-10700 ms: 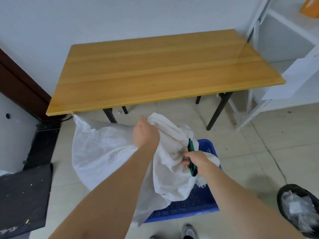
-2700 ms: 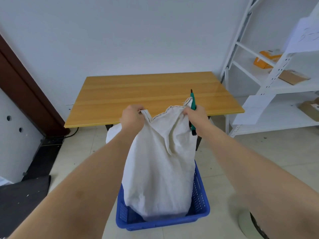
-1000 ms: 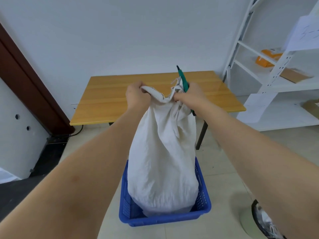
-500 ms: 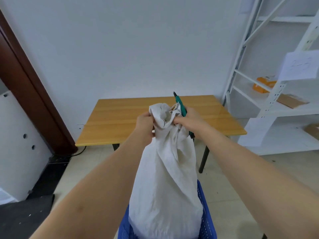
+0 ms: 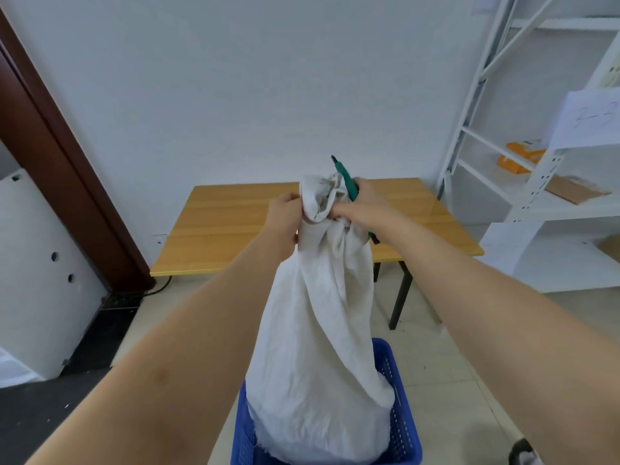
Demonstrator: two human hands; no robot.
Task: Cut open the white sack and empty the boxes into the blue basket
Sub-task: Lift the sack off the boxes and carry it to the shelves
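The white sack (image 5: pixel 318 347) hangs upright in front of me, its lower end standing inside the blue basket (image 5: pixel 404 431) on the floor. My left hand (image 5: pixel 285 216) grips the bunched top of the sack on its left side. My right hand (image 5: pixel 359 206) grips the same bunched top from the right and also holds a green cutter (image 5: pixel 345 177), whose tip points up and away. The boxes are hidden inside the sack.
A wooden table (image 5: pixel 235 229) with black legs stands against the white wall behind the sack. White shelving (image 5: pixel 536 196) with an orange box and a brown carton is at the right. A dark door frame (image 5: pixel 67 182) is at the left.
Over the last second both hands have closed together on the sack's top, bunching it, and lifted it higher. The view has tilted up. The sack's bottom stays in the basket.
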